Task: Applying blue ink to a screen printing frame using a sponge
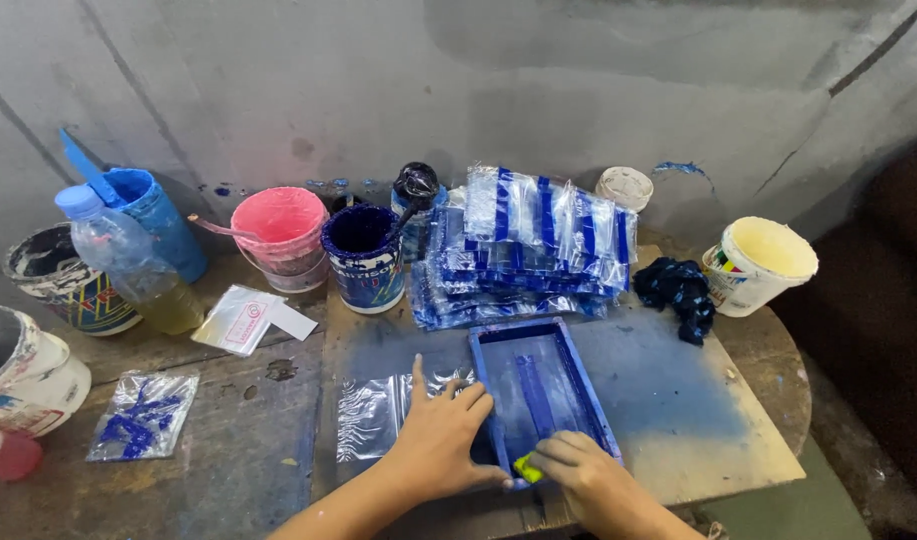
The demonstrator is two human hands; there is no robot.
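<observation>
While left hand steadies it, blue frame lies lengthwise, pointing away

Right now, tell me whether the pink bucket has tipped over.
No: the pink bucket stands upright at the back of the table, open mouth up, beside the blue paint tub.

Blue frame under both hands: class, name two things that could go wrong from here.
The left hand lies half on the clear bag beside the blue frame; if the bag creeps, the stripe may print crooked. The right hand works a yellow tool at the frame's near edge, so blue ink could smear onto fingers and board.
</observation>
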